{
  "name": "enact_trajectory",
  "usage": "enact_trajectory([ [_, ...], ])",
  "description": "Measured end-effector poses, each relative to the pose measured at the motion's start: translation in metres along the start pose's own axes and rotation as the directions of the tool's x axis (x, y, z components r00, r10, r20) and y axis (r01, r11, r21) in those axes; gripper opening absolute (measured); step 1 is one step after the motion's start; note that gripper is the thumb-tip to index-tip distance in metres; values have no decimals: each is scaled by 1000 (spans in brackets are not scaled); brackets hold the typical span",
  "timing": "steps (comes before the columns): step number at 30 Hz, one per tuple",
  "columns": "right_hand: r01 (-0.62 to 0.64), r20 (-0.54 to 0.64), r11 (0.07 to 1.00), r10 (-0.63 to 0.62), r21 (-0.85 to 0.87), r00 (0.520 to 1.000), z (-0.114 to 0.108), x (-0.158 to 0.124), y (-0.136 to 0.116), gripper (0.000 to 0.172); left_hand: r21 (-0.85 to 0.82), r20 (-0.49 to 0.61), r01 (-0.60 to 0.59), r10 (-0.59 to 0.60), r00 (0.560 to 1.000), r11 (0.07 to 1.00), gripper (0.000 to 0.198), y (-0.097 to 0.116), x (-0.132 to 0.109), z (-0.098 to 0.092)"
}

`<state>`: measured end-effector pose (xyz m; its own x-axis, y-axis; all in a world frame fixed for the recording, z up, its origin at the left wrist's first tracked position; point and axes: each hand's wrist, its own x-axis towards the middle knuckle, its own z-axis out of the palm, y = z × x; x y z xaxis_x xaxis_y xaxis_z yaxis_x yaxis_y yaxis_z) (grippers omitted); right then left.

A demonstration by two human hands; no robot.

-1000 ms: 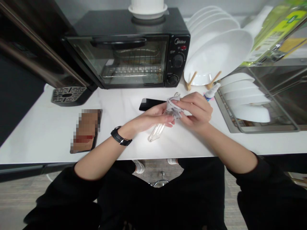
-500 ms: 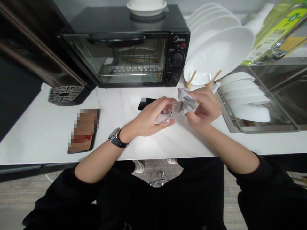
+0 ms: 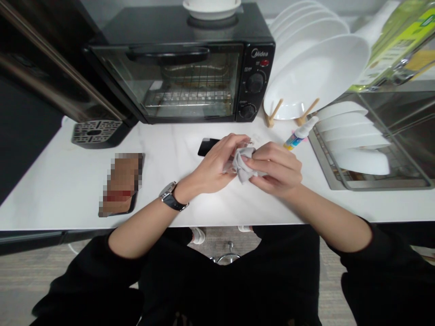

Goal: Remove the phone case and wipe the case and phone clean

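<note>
My left hand (image 3: 217,165), with a watch (image 3: 172,196) on the wrist, is curled around a clear, see-through object (image 3: 229,168). Most of that object is hidden by the fingers and the cloth, so its kind does not show. A crumpled light grey cloth (image 3: 243,166) is pinched in my right hand (image 3: 277,167) and pressed against the clear object. Just beyond the right hand stands a small spray bottle (image 3: 299,133) with a white top and a blue and yellow label. Behind the left hand lies a flat black object (image 3: 207,146), partly covered by it.
A phone (image 3: 120,185) with a blurred screen lies at the left on the white counter (image 3: 61,190). At the back stands a toaster oven (image 3: 183,81). White plates (image 3: 316,77) lean in a wooden rack, and bowls (image 3: 360,160) sit in a drying basket at the right.
My right hand has moved left and slightly down, bringing the cloth from beside the clear object onto it. The spray bottle, mostly hidden before, now shows.
</note>
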<state>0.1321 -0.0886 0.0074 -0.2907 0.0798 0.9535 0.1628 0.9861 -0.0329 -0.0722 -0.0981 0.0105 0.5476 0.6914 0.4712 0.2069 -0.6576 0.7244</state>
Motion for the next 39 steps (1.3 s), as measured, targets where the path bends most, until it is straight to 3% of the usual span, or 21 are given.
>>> enact_trajectory([
  [11,-128,25,991,127,32,992,0,0,-2,32,-63,-69,90,-94,993,994,50,3,4,1],
  [18,-254,-22,966,253,-49,967,-4,-2,5,11,12,-50,42,-41,998,999,51,2,2,2],
  [24,-272,-52,961,269,-58,962,-4,1,5,7,77,-30,-1,4,1000,997,48,-1,1,2],
  [29,-356,-94,926,347,-125,933,-4,2,3,9,125,-35,-12,17,999,992,43,-2,0,2],
  [34,-278,-40,961,277,-11,960,-2,3,-1,3,176,-38,-88,96,995,980,50,-8,0,4],
  [39,-209,-15,975,211,82,977,0,6,-8,9,202,-40,-109,119,992,973,44,-10,2,6],
])
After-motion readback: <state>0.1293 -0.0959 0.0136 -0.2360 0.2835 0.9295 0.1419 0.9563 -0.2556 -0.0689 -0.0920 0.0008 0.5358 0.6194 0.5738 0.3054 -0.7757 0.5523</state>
